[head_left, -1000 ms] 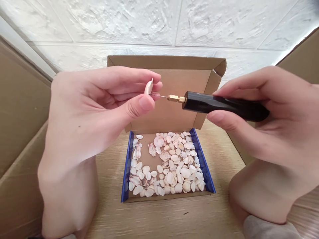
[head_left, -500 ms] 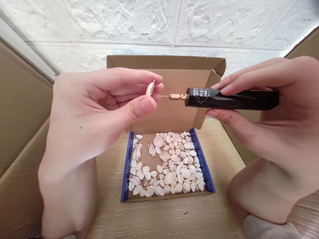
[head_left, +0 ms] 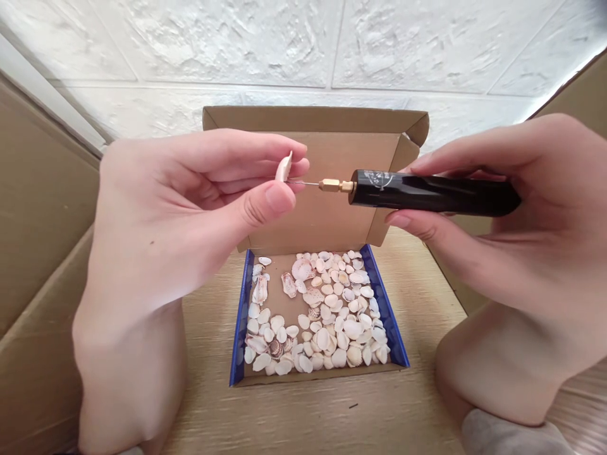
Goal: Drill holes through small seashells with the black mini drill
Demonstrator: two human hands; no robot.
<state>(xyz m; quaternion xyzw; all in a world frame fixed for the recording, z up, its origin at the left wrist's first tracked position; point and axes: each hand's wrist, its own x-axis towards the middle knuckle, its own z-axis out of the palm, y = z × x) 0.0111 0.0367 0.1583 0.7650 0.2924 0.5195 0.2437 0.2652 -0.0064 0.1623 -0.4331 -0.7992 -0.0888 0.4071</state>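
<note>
Between the thumb and fingers of my left hand (head_left: 203,202) is a small pale seashell (head_left: 284,169), held on edge. My right hand (head_left: 512,208) grips a black mini hand drill (head_left: 427,192) lengthwise, thumb below and fingers above. Its brass chuck (head_left: 334,185) carries a thin drill bit (head_left: 308,183) that points left, with its tip at the shell's face. I cannot tell how deep the tip sits. Below both hands lies an open cardboard box (head_left: 241,316) with blue sides, holding many white and pinkish seashells (head_left: 353,328).
The box's raised lid (head_left: 327,215) stands behind the hands, near a white textured wall (head_left: 284,44). Cardboard panels (head_left: 42,189) rise on the left and right. A small dark sliver (head_left: 353,406) lies on the wooden table (head_left: 308,423) before the box.
The drill has shifted slightly left and turned about its length, and its rear end has dipped. My right fingers have moved with it. The left hand and shell have moved slightly left.
</note>
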